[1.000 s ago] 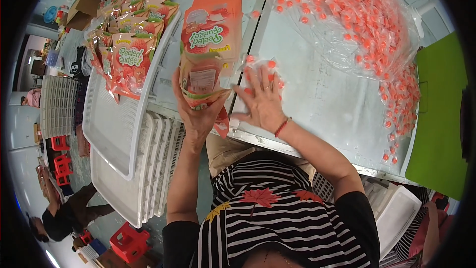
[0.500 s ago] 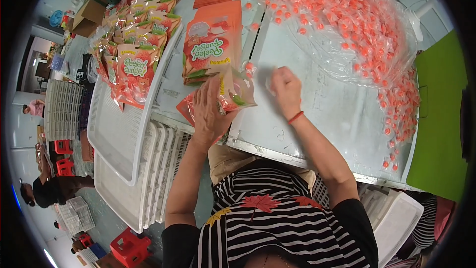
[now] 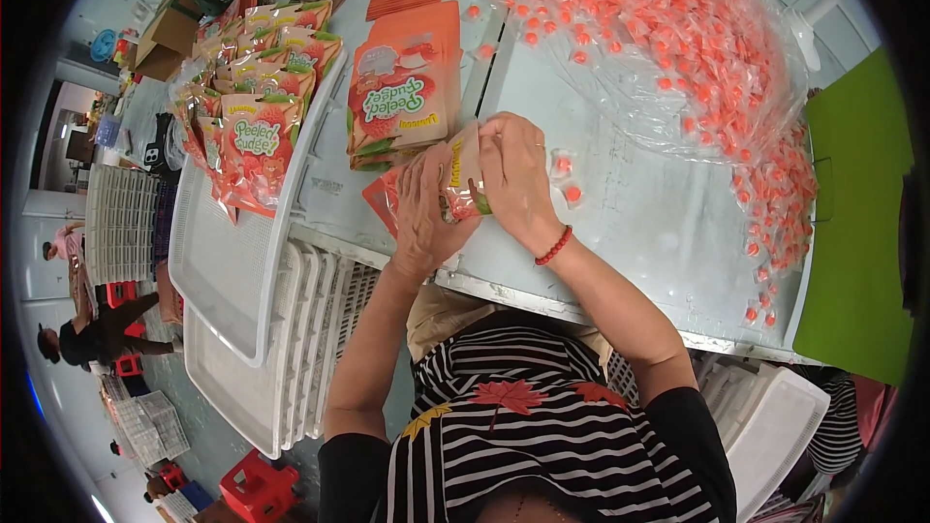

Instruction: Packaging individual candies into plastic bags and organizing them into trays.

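Both hands are up together over the near part of the grey table [image 3: 639, 232], pinching one small orange pouch [image 3: 463, 174] between them. The left hand [image 3: 426, 208] wraps around the pouch's left side, fingers curled tight over its front, while the right hand [image 3: 518, 174] grips the top right edge, fingers bent down onto it; a red bead bracelet [image 3: 554, 247] sits on that wrist. The pouch stands roughly upright in the grasp, lifted off the tabletop. Just beyond the left fingers lies a stack of flat orange pouches [image 3: 402, 97], and another flat pouch [image 3: 380, 201] pokes out beneath the left hand's outer edge. Just past the right fingers two loose wrapped orange sweets [image 3: 567, 179] rest on the table, and farther out from them spreads a big heap of the same sweets [image 3: 678, 48] on clear plastic. Off to the left of the left hand stands a white tray [image 3: 232, 271] with filled pouches [image 3: 257, 97] piled at its far end, and below it a stack of white slatted trays [image 3: 310, 349]. To the right of the right hand, well apart, is a green board [image 3: 857, 232].
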Demonstrator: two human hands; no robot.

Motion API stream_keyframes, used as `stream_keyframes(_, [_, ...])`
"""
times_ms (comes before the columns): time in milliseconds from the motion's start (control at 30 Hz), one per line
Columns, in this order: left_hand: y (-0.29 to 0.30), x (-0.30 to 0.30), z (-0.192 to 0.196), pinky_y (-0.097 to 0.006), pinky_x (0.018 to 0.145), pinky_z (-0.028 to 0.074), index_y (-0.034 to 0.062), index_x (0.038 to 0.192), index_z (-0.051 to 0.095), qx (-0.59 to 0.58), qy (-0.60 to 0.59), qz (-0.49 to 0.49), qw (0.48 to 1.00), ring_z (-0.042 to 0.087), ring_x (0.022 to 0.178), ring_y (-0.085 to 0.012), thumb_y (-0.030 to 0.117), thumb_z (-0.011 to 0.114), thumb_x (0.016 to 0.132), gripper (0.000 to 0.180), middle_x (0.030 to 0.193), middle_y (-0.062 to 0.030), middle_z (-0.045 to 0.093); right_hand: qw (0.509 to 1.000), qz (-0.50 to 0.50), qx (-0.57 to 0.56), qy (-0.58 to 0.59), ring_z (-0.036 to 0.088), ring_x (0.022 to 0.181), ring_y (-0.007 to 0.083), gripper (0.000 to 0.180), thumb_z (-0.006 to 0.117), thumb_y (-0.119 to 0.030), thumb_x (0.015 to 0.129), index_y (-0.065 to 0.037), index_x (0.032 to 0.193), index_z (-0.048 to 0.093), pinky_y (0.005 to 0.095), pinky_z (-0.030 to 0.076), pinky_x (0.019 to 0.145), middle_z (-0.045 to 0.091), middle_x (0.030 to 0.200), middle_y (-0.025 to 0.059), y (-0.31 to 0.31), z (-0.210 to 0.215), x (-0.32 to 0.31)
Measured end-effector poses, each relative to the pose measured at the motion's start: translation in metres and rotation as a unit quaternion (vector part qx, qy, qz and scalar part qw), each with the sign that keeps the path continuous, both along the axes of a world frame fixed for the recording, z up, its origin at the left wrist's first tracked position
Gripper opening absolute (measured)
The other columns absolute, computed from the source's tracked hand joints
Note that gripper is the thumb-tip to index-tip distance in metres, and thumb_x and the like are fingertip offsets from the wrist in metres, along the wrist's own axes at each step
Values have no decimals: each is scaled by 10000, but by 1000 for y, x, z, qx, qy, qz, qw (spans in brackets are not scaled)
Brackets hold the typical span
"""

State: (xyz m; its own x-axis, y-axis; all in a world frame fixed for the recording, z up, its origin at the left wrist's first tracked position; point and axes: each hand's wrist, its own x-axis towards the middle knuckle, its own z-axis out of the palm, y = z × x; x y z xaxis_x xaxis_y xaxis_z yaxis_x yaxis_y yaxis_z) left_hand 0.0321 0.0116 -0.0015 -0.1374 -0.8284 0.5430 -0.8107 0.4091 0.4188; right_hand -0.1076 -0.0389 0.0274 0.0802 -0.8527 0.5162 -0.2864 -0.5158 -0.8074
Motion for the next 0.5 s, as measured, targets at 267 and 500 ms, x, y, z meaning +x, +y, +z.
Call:
stream_keyframes(267, [-11, -4, 7, -473, 977, 364, -36, 1335, 341, -10, 18, 44, 999, 465, 1131, -401, 162, 790, 641, 850, 1254, -216, 467, 982, 66, 40, 174, 509, 1134, 367, 415, 456, -306, 947, 1, 1226, 430, 601, 282, 989, 511, 1202, 200, 12, 50, 12])
stream_keyframes(500, [-9, -7, 17, -444, 954, 429, -26, 1383, 268, -24, 275, 45, 960, 473, 1183, -349, 111, 850, 605, 982, 1287, -209, 449, 995, 9, -34, 88, 526, 1115, 337, 315, 442, -205, 947, -2, 1158, 557, 446, 365, 993, 529, 1232, 160, -1, 80, -26])
